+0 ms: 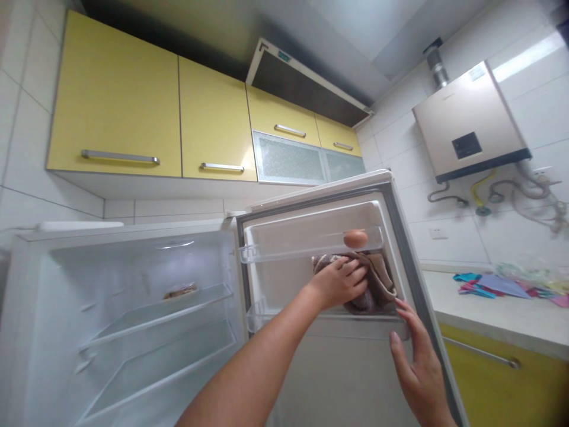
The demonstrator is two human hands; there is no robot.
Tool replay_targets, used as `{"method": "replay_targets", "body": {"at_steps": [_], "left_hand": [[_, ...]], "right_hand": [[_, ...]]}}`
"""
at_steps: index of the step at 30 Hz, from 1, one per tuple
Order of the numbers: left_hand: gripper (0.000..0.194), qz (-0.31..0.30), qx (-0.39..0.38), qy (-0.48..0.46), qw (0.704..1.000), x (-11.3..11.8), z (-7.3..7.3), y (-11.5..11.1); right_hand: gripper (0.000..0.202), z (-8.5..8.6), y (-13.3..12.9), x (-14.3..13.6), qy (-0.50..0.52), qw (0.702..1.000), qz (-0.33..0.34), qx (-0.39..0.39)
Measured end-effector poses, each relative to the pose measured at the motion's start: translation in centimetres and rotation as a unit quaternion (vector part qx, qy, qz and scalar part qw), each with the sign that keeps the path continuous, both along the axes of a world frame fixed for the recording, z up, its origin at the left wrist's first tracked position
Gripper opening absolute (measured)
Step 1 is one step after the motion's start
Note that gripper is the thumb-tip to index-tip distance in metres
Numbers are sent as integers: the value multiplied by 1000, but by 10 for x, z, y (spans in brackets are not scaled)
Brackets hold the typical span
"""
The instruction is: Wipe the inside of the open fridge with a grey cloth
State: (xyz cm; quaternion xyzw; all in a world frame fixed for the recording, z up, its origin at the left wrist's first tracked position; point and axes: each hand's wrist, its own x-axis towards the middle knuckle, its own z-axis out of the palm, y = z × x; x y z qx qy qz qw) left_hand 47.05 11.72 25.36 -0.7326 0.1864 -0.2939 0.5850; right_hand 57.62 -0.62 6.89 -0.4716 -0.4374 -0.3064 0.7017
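Observation:
My left hand (341, 283) reaches into the inside of an open fridge door (284, 228), its fingers curled over a bunched brown cloth (380, 279). The cloth lies between the upper and lower clear door shelves, close to the hinge-far side. Just above it, a brown egg (355, 238) rests on the upper door shelf (293, 249). My right hand (420, 367) is open, thumb and fingers apart, at the right end of the lower door shelf (320, 320). Its fingertips are near the cloth's edge; whether they touch it I cannot tell.
At left, the fridge interior has glass shelves (164, 311) and a small packaged item (180, 290). Yellow cabinets (120, 101) hang above. On the right are a water heater (471, 124) and a counter (462, 305) with colourful cloths or bags (502, 284).

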Motion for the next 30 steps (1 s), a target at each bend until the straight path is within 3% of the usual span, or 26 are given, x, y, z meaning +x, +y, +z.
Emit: {"method": "replay_targets", "body": {"at_steps": [3,9,13,16,22,30], "left_hand": [[27,28,-9,-2,1000,-33,2,29],[26,134,-29,0,991,-128,8,87],[30,259,-162,-58,950,-168,5,94],[33,328,-251,-92,906,-169,4,77],[33,426,-337,-131,829,-144,9,45],[39,523,-472,-114,701,-121,12,51]], "right_hand": [[44,-2,2,9,0,1000,-1,-22],[44,2,7,18,2,1000,-3,-30],[45,4,8,23,3,999,-1,-32],[46,3,8,27,-7,999,8,-34],[47,6,7,26,-5,1000,14,-25],[48,6,7,25,0,999,18,-26]]}}
